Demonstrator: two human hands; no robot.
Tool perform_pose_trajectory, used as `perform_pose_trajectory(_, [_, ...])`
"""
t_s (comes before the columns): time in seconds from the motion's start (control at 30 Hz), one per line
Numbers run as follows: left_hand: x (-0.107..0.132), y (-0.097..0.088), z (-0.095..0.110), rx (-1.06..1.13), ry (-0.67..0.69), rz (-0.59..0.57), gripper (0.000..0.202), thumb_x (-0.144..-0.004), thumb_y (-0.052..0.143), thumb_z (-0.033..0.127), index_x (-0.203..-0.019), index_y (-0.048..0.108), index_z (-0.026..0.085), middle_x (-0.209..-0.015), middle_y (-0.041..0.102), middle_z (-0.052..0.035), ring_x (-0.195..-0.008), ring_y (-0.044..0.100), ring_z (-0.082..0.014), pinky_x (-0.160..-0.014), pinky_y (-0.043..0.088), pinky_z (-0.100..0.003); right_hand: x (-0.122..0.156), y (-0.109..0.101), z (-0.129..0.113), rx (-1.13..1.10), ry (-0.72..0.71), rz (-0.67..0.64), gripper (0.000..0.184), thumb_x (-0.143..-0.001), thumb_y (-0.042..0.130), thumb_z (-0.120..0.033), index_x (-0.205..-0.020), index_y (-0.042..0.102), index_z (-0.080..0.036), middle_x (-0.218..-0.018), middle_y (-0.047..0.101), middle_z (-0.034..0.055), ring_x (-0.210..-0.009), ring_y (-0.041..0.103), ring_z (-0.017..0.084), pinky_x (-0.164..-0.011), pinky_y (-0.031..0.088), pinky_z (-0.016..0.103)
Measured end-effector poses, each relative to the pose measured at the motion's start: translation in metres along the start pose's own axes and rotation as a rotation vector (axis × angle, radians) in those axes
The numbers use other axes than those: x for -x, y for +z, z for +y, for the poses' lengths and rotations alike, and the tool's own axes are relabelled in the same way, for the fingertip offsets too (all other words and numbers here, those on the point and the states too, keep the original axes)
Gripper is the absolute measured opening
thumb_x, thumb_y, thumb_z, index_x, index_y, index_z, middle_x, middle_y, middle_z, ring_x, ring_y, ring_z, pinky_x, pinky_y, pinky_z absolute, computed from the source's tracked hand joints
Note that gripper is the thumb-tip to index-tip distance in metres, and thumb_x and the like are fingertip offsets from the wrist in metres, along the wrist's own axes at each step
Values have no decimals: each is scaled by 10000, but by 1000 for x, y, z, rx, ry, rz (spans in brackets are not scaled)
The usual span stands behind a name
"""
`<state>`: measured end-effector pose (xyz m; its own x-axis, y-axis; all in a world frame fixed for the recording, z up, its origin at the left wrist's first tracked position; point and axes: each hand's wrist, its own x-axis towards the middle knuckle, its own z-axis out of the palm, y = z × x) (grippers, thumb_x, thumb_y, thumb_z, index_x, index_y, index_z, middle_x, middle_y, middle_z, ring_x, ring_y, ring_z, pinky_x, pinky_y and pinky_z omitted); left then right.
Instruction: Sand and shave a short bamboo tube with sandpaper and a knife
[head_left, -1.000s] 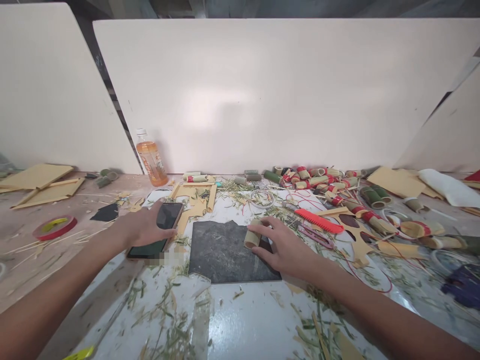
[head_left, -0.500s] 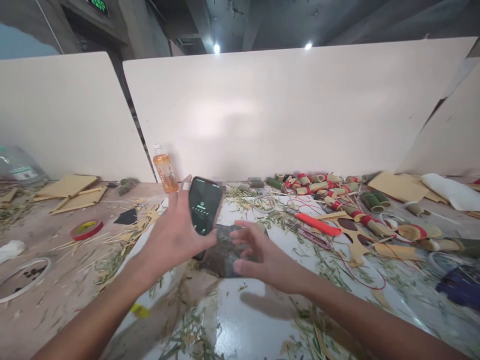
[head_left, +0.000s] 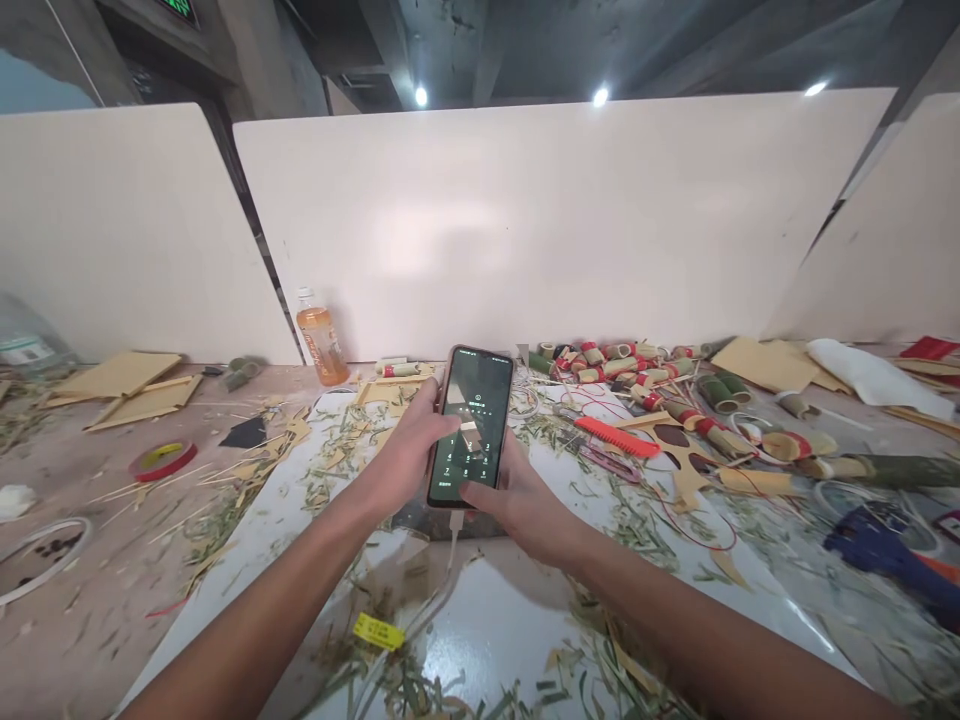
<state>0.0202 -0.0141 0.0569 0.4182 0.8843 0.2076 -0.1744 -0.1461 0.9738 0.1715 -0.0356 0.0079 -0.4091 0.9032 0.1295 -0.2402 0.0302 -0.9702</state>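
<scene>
A smartphone (head_left: 480, 400) is held upright over the middle of the table, its screen lit with a number keypad. My left hand (head_left: 409, 445) grips its left edge, thumb resting on the screen. Around the lower right side wraps my right hand (head_left: 525, 495), its thumb on the bottom of the screen. A white cable (head_left: 454, 550) runs from the phone's lower end down towards me and carries a yellow label (head_left: 379, 632). Beneath the hands lies a dark flat slab (head_left: 420, 518), mostly covered by them.
Plant shavings litter the white board (head_left: 480, 600). Bamboo pieces with red bands (head_left: 637, 365), an orange-red comb-like strip (head_left: 616, 437) and a blue-handled tool (head_left: 885, 555) lie right. A bottle of orange drink (head_left: 321, 340) and red tape roll (head_left: 163, 460) are left.
The phone has shifted right and now faces me more squarely. My right hand, free before, has closed on its right side. The cable at its lower end has come into view.
</scene>
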Motion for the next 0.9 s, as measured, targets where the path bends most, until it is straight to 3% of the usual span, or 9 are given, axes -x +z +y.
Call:
perform_pose_trajectory(0.17, [5, -15, -10, 146, -43, -107, 633, -796, 559, 160, -1381, 342, 265, -1152, 597, -58, -909, 625, -210, -751, 521, -331, 0, -2, 1, -130, 55, -114, 591, -754, 688, -326, -1236, 347, -306, -999, 601, 3, -791, 609, 172, -659, 503, 327])
perform_pose_trajectory(0.3, [6, -22, -19, 119, -60, -102, 661, -834, 553, 131, -1414, 292, 308, -1199, 582, -56, -972, 612, -212, -716, 525, -298, 1, -5, 0, -162, 65, -143, 527, -764, 687, -291, -1200, 392, -292, -962, 601, -7, -787, 608, 163, -656, 496, 313])
perform_pose_trajectory(0.43, [7, -22, -24, 96, -69, -106, 672, -846, 569, 160, -1428, 271, 320, -1226, 572, -61, -991, 613, -215, -733, 523, -298, 1, -6, 2, -129, 84, -141, 580, -729, 727, -300, -1197, 386, -280, -913, 603, -11, -812, 617, 181, -663, 503, 328])
perform_pose_trajectory(0.67, [10, -25, -27, 117, -76, -176, 744, -802, 596, 122, -1435, 244, 291, -1221, 574, -91, -1023, 603, -233, -780, 505, -331, 3, -6, 10, -37, 66, -67, 685, -721, 772, -322, -1243, 331, -270, -1032, 584, 15, -833, 606, 168, -689, 511, 324])
perform_pose_trajectory(0.8, [12, -26, -27, 5, -83, -168, 839, -780, 635, 107, -1464, 180, 275, -1215, 586, -101, -1029, 601, -239, -803, 498, -351, 4, -6, 9, -28, 40, -80, 699, -714, 783, -323, -1252, 342, -261, -1100, 568, 40, -903, 597, 188, -714, 506, 324])
perform_pose_trajectory(0.9, [10, -25, -25, 90, -99, -171, 832, -785, 655, 148, -1467, 195, 273, -1217, 600, -106, -1014, 618, -252, -774, 512, -346, 4, -6, 9, -75, 65, -94, 723, -691, 799, -315, -1252, 345, -262, -1076, 580, 36, -876, 606, 188, -688, 499, 313])
